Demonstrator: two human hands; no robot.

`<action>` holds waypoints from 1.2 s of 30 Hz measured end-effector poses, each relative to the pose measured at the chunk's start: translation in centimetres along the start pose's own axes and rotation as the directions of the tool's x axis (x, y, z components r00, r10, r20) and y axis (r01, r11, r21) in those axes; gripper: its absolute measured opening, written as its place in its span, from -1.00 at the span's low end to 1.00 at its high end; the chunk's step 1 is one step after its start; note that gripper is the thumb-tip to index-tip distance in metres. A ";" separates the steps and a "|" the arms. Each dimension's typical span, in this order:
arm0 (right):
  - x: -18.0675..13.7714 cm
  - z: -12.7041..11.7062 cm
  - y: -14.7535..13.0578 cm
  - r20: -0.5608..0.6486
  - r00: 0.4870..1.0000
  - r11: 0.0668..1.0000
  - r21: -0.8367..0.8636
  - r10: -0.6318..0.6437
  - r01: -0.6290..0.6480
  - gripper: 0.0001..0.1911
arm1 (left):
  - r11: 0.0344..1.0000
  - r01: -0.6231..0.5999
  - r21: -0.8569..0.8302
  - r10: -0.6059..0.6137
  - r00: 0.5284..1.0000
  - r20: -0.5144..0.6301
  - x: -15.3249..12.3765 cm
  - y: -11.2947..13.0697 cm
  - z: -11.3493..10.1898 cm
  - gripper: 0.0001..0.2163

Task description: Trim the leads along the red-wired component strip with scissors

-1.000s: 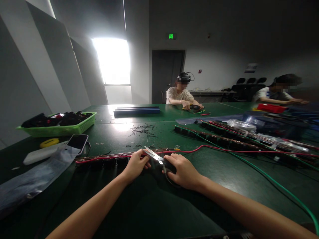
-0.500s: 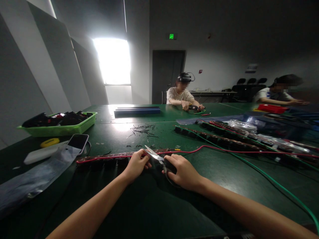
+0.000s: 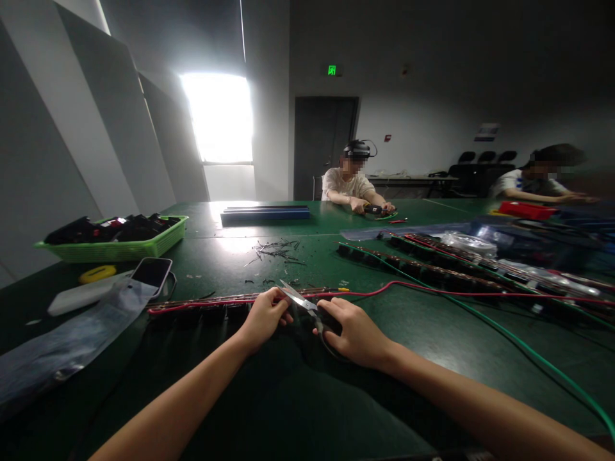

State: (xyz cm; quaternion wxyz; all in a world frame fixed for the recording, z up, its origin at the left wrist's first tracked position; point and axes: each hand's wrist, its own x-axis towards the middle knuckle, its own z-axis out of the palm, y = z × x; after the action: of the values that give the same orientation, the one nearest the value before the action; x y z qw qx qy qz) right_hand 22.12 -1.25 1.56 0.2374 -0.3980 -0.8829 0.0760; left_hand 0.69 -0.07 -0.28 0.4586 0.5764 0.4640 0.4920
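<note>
My right hand [image 3: 358,330] is closed round the dark handles of a pair of scissors [image 3: 302,301]. Their silver blades point up and left, crossing just beside the fingertips of my left hand [image 3: 264,317]. That hand is closed in a pinch over a long strip of black parts with wires [image 3: 202,307]; what exactly lies between its fingers is hidden. A red wire [image 3: 369,292] runs along the strip and on to the right. A small yellow piece [image 3: 343,289] shows at the strip's right end.
Dark offcuts [image 3: 276,251] lie scattered beyond my hands. A green basket [image 3: 113,243] of black parts, a phone [image 3: 152,272] and a plastic bag [image 3: 91,339] are at left. More wired strips [image 3: 423,269] and a green wire [image 3: 519,342] lie at right. Across the table, a person [image 3: 353,182] handles a tool.
My hands and the scissors have hardly moved. The whole view has shifted very slightly to the right.
</note>
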 end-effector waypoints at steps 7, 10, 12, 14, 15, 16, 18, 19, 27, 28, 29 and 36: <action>0.3 -0.6 0.4 -0.105 0.989 0.952 0.297 0.104 -0.069 -0.68 | 1.000 -0.006 -0.021 0.006 1.000 -0.003 -0.2 0.2 0.0 -0.75; 0.3 -0.6 0.6 -0.127 0.983 0.960 0.264 0.134 -0.097 -0.67 | 1.000 -0.004 -0.007 0.004 1.000 0.009 -0.2 0.3 0.0 -0.74; 0.3 -0.5 0.6 -0.108 0.988 0.969 0.231 0.110 -0.082 -0.67 | 1.000 -0.003 0.000 0.003 1.000 0.011 -0.2 0.2 0.0 -0.73; 0.3 -0.5 0.4 -0.085 0.994 0.978 0.199 0.074 -0.056 -0.67 | 1.000 -0.004 -0.003 0.004 1.000 0.006 -0.1 0.2 0.0 -0.73; 0.3 -0.5 0.3 -0.077 0.995 0.982 0.181 0.059 -0.044 -0.67 | 1.000 -0.007 -0.007 0.007 1.000 0.003 -0.1 0.1 0.0 -0.73; 0.3 -0.6 0.2 -0.073 0.996 0.986 0.163 0.047 -0.035 -0.68 | 1.000 -0.010 -0.012 0.010 1.000 0.001 -0.1 0.1 0.0 -0.73; 0.3 -0.8 0.0 -0.072 0.997 0.992 0.126 0.035 -0.026 -0.70 | 1.000 -0.014 -0.017 0.014 1.000 0.000 -0.1 0.0 0.0 -0.73; 0.3 -0.9 0.0 -0.072 0.997 0.994 0.108 0.032 -0.024 -0.71 | 1.000 -0.014 -0.016 0.014 1.000 0.000 -0.1 0.0 0.0 -0.73; 0.3 -1.4 0.1 -0.035 0.999 1.000 -0.008 0.020 -0.020 -0.73 | 1.000 -0.017 -0.010 0.017 1.000 0.007 -0.1 -0.1 -0.1 -0.72; 0.3 -1.4 0.1 -0.031 0.999 1.000 -0.012 0.019 -0.020 -0.72 | 1.000 -0.018 -0.011 0.018 1.000 0.006 -0.1 -0.1 -0.1 -0.71; 0.3 -1.5 0.1 -0.028 0.999 1.000 -0.015 0.017 -0.018 -0.71 | 1.000 -0.018 -0.012 0.018 1.000 0.005 -0.1 -0.1 0.0 -0.71; 0.0 -1.3 -0.7 0.006 1.000 0.997 -0.073 0.000 0.001 -0.51 | 1.000 -0.003 -0.025 0.003 1.000 0.011 0.0 -0.1 0.0 -0.81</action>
State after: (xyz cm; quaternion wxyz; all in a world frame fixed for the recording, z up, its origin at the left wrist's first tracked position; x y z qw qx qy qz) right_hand 22.30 -1.80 2.91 0.2202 -0.4060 -0.8858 0.0450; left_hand 0.65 -0.06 -0.40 0.4675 0.5740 0.4547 0.4952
